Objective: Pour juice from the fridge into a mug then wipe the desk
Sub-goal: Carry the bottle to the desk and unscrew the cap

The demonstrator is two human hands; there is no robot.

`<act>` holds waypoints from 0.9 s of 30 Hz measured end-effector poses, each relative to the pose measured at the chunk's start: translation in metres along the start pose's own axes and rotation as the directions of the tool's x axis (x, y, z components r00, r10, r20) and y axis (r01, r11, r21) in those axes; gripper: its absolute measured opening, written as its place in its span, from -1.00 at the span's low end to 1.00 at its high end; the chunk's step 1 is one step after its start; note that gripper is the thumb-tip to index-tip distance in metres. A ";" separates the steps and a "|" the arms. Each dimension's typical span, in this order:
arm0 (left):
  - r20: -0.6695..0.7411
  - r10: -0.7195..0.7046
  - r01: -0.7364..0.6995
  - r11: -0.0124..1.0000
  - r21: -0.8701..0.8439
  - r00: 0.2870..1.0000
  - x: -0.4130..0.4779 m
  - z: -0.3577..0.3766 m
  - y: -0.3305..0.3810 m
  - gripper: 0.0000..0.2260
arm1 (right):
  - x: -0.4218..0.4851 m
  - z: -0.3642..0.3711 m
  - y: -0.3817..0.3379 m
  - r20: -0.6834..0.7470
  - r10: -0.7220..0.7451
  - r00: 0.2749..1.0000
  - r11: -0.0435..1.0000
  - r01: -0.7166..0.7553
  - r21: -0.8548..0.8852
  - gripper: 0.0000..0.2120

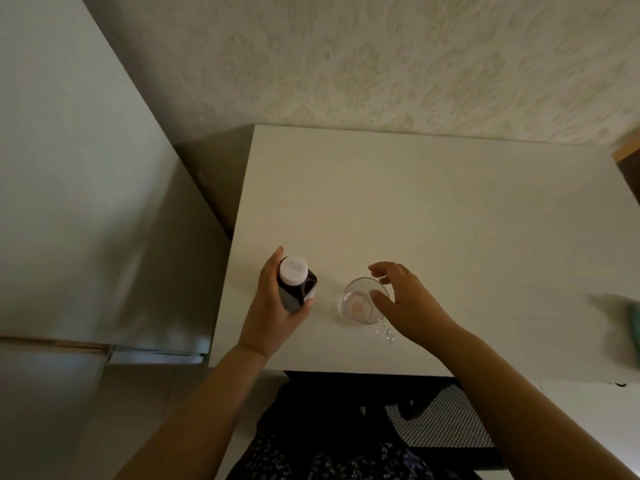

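The bottle (297,285) of dark juice was held in the left hand (273,306), fingers wrapped round its body, above the near left part of the worktop (433,209). The white cap (293,270) was seen in place, so the fetching from the fridge (86,202) was judged done and the pouring not yet begun. The mug (363,300), a clear glass one, stood upright and empty just right of the bottle, its handle turned toward the near edge. The right hand (405,299) was spread wide and held nothing, poised over the mug's right rim; contact could not be confirmed. Uncapping, pouring and wiping were judged outstanding.

The bottle was found close to the worktop's left edge, with the fridge just beyond a narrow gap. Ample bare surface was noted behind and to the right. A blurred green item (633,323), possibly a cloth, lay at the far right; its nature could not be told
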State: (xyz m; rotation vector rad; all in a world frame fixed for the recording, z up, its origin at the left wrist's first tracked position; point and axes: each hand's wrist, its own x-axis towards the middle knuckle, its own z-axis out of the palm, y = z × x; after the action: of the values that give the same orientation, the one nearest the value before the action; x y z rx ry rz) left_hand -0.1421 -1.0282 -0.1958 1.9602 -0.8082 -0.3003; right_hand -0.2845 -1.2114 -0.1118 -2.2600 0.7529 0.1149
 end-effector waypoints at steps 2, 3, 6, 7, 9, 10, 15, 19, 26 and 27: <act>0.004 -0.012 0.012 1.000 0.012 1.000 -0.004 -0.003 -0.003 -0.13 | 0.002 0.002 -0.006 0.007 -0.007 1.000 1.000 0.007 -0.010 -0.63; 0.001 -0.021 0.021 1.000 0.018 1.000 -0.006 -0.005 -0.004 -0.12 | 0.004 0.002 -0.009 0.011 -0.014 1.000 1.000 0.015 -0.018 -0.63; 0.003 -0.032 0.032 0.998 0.058 0.999 -0.013 -0.012 -0.007 -0.12 | 0.009 0.005 -0.025 0.016 -0.050 0.999 0.998 0.051 -0.042 -0.63; 0.011 -0.027 0.026 0.996 0.080 1.000 -0.015 -0.013 -0.007 -0.13 | 0.011 0.006 -0.031 0.021 -0.065 0.998 0.996 0.066 -0.055 -0.63; 0.030 0.001 -0.005 0.993 0.121 1.000 -0.018 -0.013 -0.007 -0.15 | 0.014 0.010 -0.044 0.032 -0.099 0.995 0.990 0.101 -0.095 -0.62; 0.032 0.020 -0.024 0.991 0.135 0.999 -0.018 -0.013 -0.007 -0.17 | 0.016 0.012 -0.050 0.035 -0.123 0.992 0.985 0.126 -0.116 -0.61; -0.005 0.019 -0.018 0.989 0.145 1.000 -0.017 -0.008 -0.009 -0.25 | 0.021 0.023 -0.085 0.055 -0.266 0.962 0.937 0.272 -0.221 -0.56; 0.001 0.018 -0.018 0.996 0.087 1.000 -0.020 -0.007 -0.008 -0.28 | 0.024 0.036 -0.104 0.093 -0.323 0.942 0.882 0.335 -0.330 -0.56; -0.003 0.007 -0.007 0.997 0.079 1.000 -0.020 -0.006 -0.011 -0.29 | 0.029 0.045 -0.110 0.040 -0.296 0.954 0.885 0.290 -0.365 -0.59; 0.005 0.006 -0.007 0.997 0.076 1.000 -0.020 -0.006 -0.012 -0.29 | 0.028 0.047 -0.111 0.039 -0.291 0.956 0.889 0.285 -0.357 -0.60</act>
State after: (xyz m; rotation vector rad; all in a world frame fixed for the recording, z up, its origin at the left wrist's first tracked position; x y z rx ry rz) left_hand -0.1488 -1.0073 -0.2048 2.0282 -0.8399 -0.2734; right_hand -0.1940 -1.1317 -0.0846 -2.7000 0.4169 0.0990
